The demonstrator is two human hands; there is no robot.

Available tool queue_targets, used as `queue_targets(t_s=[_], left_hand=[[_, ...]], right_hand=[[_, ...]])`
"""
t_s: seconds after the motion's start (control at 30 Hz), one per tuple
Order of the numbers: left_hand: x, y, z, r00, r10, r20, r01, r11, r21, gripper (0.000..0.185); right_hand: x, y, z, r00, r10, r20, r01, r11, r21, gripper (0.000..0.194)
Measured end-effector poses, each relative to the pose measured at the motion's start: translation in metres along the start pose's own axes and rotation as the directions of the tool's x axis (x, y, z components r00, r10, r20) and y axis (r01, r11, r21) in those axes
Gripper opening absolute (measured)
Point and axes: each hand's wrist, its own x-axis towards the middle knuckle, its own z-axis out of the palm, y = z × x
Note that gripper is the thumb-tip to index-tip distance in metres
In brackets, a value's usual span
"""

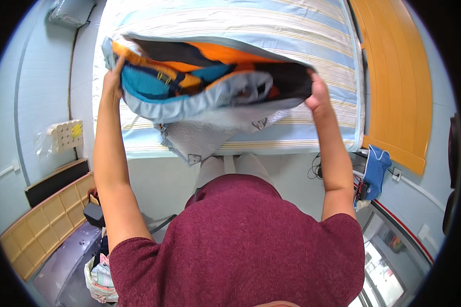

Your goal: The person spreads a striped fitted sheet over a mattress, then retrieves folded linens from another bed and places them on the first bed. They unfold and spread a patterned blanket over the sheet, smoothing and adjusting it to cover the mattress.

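Between my two hands a large fabric piece (pixel 192 107) is spread wide above the bed, its mouth facing up. Its outside is light grey; orange, teal and dark panels with a small yellow strap show inside. My left hand (pixel 114 78) grips its left edge, and my right hand (pixel 318 91) pinches the right one. Below it hangs a pale textured cloth (pixel 199 136) with small printed animal faces, partly covered by the grey fabric. Whether the two are joined, I cannot tell. Motion blurs the middle of the piece.
A bed with a striped sheet (pixel 292 23) lies before me, beside an orange-brown wooden panel (pixel 397 84). Toilet rolls (pixel 65 135) stand at left. A stuffed bag (pixel 101 278) is low left. Cables (pixel 315 169) and a blue cloth (pixel 375 172) are at right.
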Motion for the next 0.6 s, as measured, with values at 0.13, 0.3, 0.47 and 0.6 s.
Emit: queue_targets(t_s=[0.13, 0.3, 0.47, 0.6], left_hand=[[-0.007, -0.083, -0.079, 0.949, -0.03, -0.315, 0.096, 0.976, 0.196, 0.042], [-0.022, -0.156, -0.165, 0.832, -0.054, -0.552, 0.104, 0.993, 0.06, 0.034], [-0.075, -0.165, -0.245, 0.691, 0.039, -0.722, 0.088, 0.987, 0.137, 0.042], [-0.126, -0.145, -0.29, 0.466, 0.228, -0.855, 0.201, 0.914, 0.353, 0.041]], right_hand=[[0.024, -0.059, -0.082, 0.939, 0.016, -0.342, 0.017, 0.996, 0.092, 0.031], [0.033, -0.074, -0.165, 0.878, 0.003, -0.479, 0.04, 0.996, 0.08, 0.027], [0.025, -0.08, -0.263, 0.674, -0.019, -0.739, 0.133, 0.986, 0.097, 0.025], [-0.009, -0.109, -0.339, 0.572, -0.037, -0.819, 0.163, 0.984, 0.069, 0.034]])
